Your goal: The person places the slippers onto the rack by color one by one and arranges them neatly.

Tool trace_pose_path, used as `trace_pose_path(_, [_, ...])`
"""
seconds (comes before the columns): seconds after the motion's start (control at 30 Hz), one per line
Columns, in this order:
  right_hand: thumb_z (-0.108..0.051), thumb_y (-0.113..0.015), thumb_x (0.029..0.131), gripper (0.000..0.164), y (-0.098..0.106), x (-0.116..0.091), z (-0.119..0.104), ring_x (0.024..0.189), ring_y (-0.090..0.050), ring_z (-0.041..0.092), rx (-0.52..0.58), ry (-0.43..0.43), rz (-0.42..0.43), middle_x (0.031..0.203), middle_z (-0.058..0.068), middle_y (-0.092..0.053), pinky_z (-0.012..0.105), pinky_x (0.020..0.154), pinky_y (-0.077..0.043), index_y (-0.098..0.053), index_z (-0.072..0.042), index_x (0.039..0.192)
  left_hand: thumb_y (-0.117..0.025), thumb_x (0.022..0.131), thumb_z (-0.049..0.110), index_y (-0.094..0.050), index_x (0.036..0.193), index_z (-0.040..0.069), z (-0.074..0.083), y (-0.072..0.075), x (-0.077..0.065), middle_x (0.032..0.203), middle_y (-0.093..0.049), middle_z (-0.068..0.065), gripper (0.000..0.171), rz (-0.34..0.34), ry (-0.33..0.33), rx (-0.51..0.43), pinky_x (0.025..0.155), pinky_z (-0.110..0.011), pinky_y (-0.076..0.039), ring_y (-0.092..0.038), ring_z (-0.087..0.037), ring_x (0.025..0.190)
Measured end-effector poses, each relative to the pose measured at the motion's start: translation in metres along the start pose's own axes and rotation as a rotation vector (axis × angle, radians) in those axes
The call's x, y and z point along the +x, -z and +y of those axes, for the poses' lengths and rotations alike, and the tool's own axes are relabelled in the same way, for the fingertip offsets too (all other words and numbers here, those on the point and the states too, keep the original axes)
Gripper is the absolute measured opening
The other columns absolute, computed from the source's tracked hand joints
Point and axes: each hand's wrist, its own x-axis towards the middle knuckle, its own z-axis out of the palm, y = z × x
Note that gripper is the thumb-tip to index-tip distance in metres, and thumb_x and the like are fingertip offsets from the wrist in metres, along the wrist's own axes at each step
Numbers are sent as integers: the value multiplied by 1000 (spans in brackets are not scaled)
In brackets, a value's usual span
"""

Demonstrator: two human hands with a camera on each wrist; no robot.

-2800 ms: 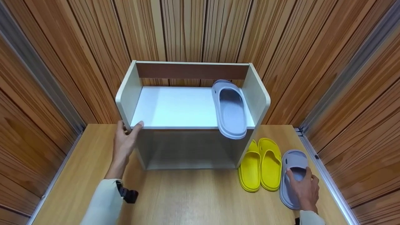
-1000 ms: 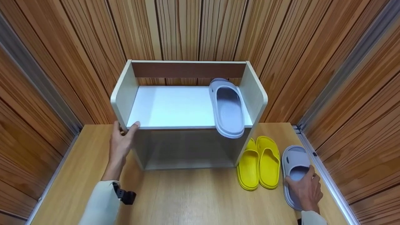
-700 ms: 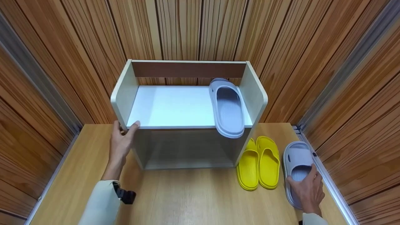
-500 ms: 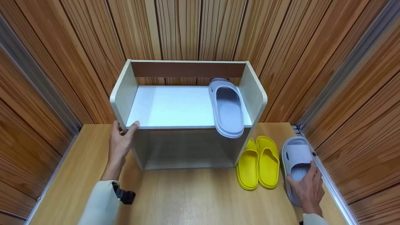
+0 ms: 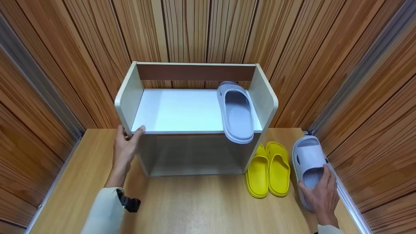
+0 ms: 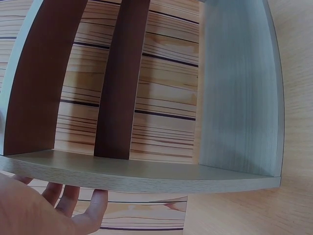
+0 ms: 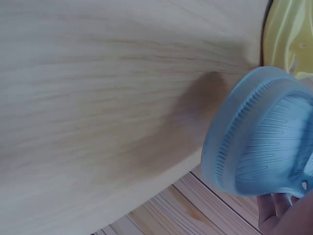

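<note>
My right hand (image 5: 325, 196) grips a grey, open-heeled slipper (image 5: 309, 155): long axis near to far, toe pointing far. My left hand (image 5: 126, 151) holds the rack (image 5: 182, 110).

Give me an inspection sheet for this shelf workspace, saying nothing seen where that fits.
Surface: light wood-grain base.
Job's things: upright shelf unit; first gray slipper on its upper level, near the right side, overhanging the front edge; second gray slipper in hand.
Clutter: yellow slippers, side by side on the base, right of the shelf unit.
Hands: left hand grips the shelf unit's left side, thumb at the front edge; right hand grips the second gray slipper.
Cables: nothing seen.
Surroundings: wood-grain walls, gray metal trim at the corners.
</note>
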Motion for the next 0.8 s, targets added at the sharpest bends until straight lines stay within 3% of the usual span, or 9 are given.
trace_pose_path(0.17, [-26,-86,71,106,5,1,-7,117,-46,54,10,60,52,144,33,-37,73,90,-43,-25,-6,155,-63,97,51,-25,157,15,0,0,0,160,-29,-18,80,2,-2,0,110,-62,-32,-33,-38,137])
trace_pose_path(0.37, [-25,-86,65,103,12,3,-11,112,-49,53,61,225,170,139,35,-42,73,84,-46,-32,-2,151,-63,98,44,-26,157,12,-1,-2,0,157,-30,-21,76,17,-48,-12,109,-63,-33,-34,-39,136])
trace_pose_path(0.5, [-32,-82,66,101,17,4,-15,109,-50,52,81,301,221,136,35,-44,73,82,-47,-35,-1,150,-63,98,45,-26,157,13,-3,-2,-1,158,-30,-20,77,21,-39,-13,109,-63,-32,-34,-39,136])
trace_pose_path(0.8, [-32,-80,69,99,29,4,-32,112,-49,51,125,334,234,140,33,-42,73,84,-47,-33,-6,152,-63,98,47,-25,157,13,-3,-2,-1,160,-27,-19,78,14,-26,-8,112,-62,-30,-32,-39,140])
